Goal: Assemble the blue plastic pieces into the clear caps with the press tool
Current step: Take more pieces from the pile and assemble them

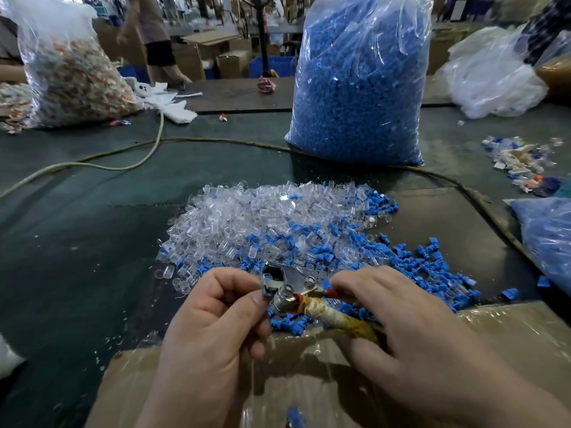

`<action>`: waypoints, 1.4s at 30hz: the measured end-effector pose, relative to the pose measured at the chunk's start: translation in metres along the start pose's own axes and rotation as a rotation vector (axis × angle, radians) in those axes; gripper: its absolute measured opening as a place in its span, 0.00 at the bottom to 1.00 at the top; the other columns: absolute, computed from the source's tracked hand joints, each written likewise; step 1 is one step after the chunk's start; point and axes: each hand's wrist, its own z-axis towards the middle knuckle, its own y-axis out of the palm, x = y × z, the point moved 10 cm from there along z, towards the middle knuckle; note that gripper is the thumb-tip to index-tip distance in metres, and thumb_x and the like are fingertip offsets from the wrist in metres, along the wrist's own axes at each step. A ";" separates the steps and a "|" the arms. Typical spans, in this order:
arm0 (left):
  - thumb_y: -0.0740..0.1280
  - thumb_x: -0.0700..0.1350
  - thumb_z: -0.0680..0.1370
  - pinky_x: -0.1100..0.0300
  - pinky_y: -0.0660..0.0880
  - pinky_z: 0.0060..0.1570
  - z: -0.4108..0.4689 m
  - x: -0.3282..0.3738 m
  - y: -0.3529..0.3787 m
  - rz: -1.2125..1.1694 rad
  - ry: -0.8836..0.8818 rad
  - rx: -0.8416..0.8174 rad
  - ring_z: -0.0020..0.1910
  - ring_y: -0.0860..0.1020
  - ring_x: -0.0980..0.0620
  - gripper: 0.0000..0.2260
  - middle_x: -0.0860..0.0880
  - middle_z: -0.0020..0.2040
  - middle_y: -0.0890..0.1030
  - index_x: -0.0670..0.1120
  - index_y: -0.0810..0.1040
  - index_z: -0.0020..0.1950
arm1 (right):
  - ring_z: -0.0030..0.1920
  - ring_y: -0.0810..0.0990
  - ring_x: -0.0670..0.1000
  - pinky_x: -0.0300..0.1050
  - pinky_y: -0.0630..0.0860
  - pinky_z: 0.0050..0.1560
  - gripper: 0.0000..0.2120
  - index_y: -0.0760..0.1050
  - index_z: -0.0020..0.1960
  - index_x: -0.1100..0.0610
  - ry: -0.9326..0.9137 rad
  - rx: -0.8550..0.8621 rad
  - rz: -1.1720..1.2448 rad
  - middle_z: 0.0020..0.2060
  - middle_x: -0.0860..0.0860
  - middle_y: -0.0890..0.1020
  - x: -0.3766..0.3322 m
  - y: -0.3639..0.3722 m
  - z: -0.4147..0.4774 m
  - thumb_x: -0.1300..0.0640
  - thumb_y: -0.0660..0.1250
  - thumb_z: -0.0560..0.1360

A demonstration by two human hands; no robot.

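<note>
A small metal press tool (289,288) with a taped yellowish handle is held over the near edge of a heap. My left hand (213,329) pinches the tool's front jaw between thumb and fingers; whether a piece sits in it I cannot tell. My right hand (411,341) is closed around the handle and its red-tipped lever. Behind the tool lies a mixed pile: clear caps (247,217) mostly at left and back, blue plastic pieces (411,257) mostly at right and front.
A cardboard box (309,381) wrapped in film lies under my hands. A tall bag of blue pieces (358,84) stands behind the pile. A bag of mixed parts (71,75) is far left, white bags (491,78) far right. A cable (129,162) crosses the green table. A person stands at the back.
</note>
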 end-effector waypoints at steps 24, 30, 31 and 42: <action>0.70 0.36 0.76 0.62 0.70 0.20 -0.016 -0.002 0.016 0.402 -0.188 -0.054 0.21 0.73 0.49 0.12 0.41 0.26 0.78 0.50 0.79 0.37 | 0.57 0.70 0.49 0.49 0.65 0.62 0.33 0.69 0.64 0.41 0.157 0.050 -0.277 0.55 0.41 0.74 0.023 0.014 0.020 0.26 0.49 0.66; 0.74 0.39 0.74 0.66 0.74 0.28 -0.019 0.006 0.020 0.600 -0.108 0.002 0.25 0.77 0.54 0.12 0.48 0.29 0.82 0.57 0.81 0.38 | 0.43 0.79 0.47 0.47 0.77 0.45 0.17 0.79 0.46 0.46 -0.109 0.302 -0.230 0.41 0.42 0.80 -0.029 -0.011 0.007 0.36 0.59 0.73; 0.74 0.40 0.73 0.70 0.74 0.30 -0.020 0.010 0.023 0.666 -0.065 0.007 0.27 0.78 0.59 0.14 0.52 0.31 0.82 0.61 0.80 0.38 | 0.40 0.79 0.47 0.46 0.77 0.42 0.15 0.79 0.44 0.46 -0.165 0.306 -0.219 0.38 0.43 0.80 -0.038 -0.007 0.005 0.39 0.59 0.75; 0.62 0.67 0.66 0.69 0.73 0.31 -0.019 0.020 0.029 0.618 -0.009 -0.083 0.30 0.79 0.58 0.17 0.52 0.34 0.83 0.57 0.80 0.43 | 0.37 0.79 0.49 0.44 0.77 0.35 0.11 0.80 0.43 0.52 -0.220 0.401 -0.206 0.37 0.47 0.80 -0.048 -0.012 0.000 0.51 0.59 0.74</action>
